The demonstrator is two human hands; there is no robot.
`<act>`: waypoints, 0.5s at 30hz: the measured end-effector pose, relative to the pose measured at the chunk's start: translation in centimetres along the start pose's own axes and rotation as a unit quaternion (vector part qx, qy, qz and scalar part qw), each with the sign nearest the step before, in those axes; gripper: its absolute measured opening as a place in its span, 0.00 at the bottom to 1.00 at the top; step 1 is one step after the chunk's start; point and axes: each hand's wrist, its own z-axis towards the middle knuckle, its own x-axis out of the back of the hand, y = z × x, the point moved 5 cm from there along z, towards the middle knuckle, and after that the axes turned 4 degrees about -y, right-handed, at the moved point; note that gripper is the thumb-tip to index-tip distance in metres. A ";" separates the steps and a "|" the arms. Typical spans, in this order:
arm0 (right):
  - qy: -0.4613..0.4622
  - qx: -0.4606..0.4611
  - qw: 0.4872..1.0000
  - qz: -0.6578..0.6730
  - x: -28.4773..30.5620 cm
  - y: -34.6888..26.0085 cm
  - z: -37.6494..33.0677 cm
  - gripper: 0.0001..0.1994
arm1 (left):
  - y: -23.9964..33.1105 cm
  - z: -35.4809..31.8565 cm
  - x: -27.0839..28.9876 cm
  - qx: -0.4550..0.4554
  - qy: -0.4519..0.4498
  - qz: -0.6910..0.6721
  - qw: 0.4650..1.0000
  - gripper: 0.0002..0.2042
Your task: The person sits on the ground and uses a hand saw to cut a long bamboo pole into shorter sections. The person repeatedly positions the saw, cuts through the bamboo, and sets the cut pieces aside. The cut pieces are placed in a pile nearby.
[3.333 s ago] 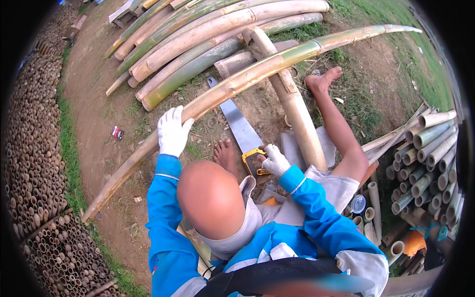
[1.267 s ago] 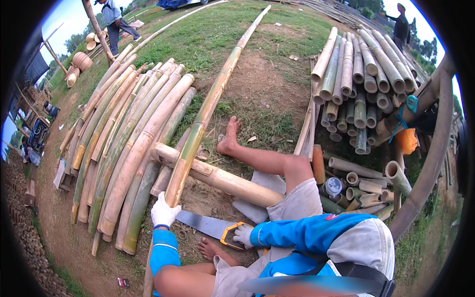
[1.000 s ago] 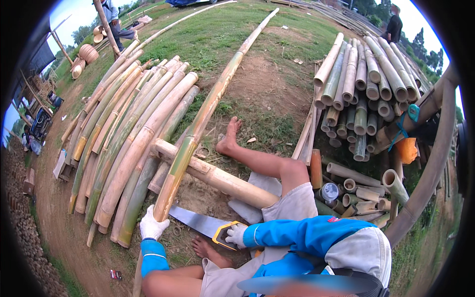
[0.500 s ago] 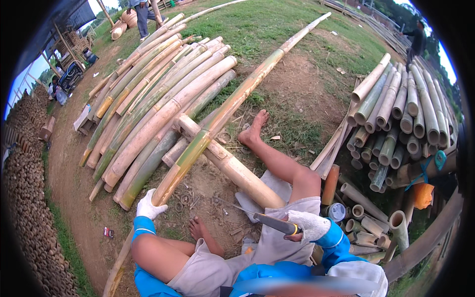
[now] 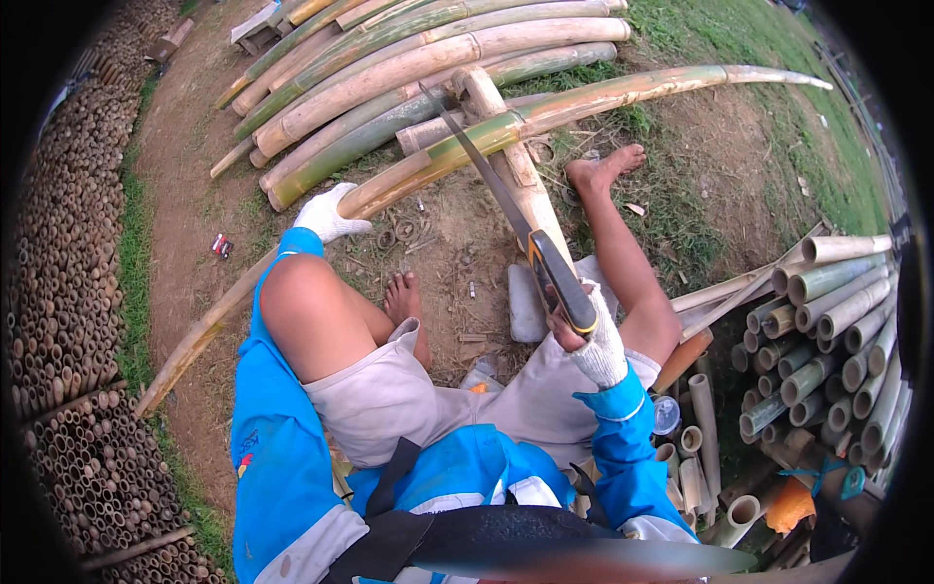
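Note:
My left hand, in a white knitted glove, is wrapped round a long bamboo pole near my left knee. The pole slants from the lower left to the far right and rests across a thicker bamboo log between my legs. In my gloved right hand is the black-and-yellow handle of a handsaw. Its long blade points away and to the left, passing over the pole close to the log. I cannot tell whether the teeth touch the bamboo.
Thick bamboo poles lie stacked beyond the log. Another bamboo pile is at right, with short offcuts, a round clear container and an orange bag-like thing nearby. Many cut bamboo rings fill the left side.
The saw has swung up from beside my right thigh to lie over the pole by the log. My left hand stays on the pole. The view has tilted down and turned left.

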 end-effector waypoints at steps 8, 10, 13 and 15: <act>-0.037 0.034 0.997 -0.051 -4.8 0.9 8.1 0.20 | 0.1 0.0 0.1 0.015 -0.006 0.016 1.000 0.46; -0.067 0.005 0.998 -0.014 -5.2 0.9 7.8 0.20 | 0.0 0.0 0.1 0.021 -0.007 0.017 1.000 0.46; -0.086 0.018 0.996 0.016 -5.1 1.4 6.6 0.20 | 0.0 0.0 0.1 0.021 -0.003 0.016 1.000 0.46; -0.078 -0.016 0.994 0.068 -4.8 2.6 5.9 0.21 | 0.1 0.1 0.1 0.015 0.002 0.019 1.000 0.46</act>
